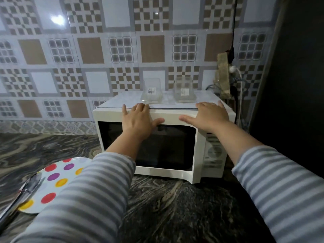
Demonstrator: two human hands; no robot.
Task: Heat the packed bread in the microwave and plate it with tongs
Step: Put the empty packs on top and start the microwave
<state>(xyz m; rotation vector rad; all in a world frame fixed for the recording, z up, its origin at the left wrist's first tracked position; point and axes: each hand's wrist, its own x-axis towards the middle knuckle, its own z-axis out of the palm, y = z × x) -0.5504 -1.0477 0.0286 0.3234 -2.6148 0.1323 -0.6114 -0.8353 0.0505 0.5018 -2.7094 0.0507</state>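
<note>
A white microwave point(175, 118) stands on the dark marbled counter against the tiled wall, its dark-windowed door shut. My left hand point(138, 120) lies flat on the top front edge of the door, fingers spread over the top. My right hand point(208, 116) rests flat on the top right corner above the control panel point(213, 151). Neither hand holds anything. A white plate with coloured dots point(57, 179) sits at the lower left, partly behind my left sleeve, with metal tongs point(26, 192) lying on its left rim. No bread is visible.
Two clear plastic containers point(152, 93) point(184, 92) with barcode labels stand on top of the microwave near the wall. A plug, cables and a taped socket point(231, 71) hang at the right. A dark panel point(298, 85) closes off the right side.
</note>
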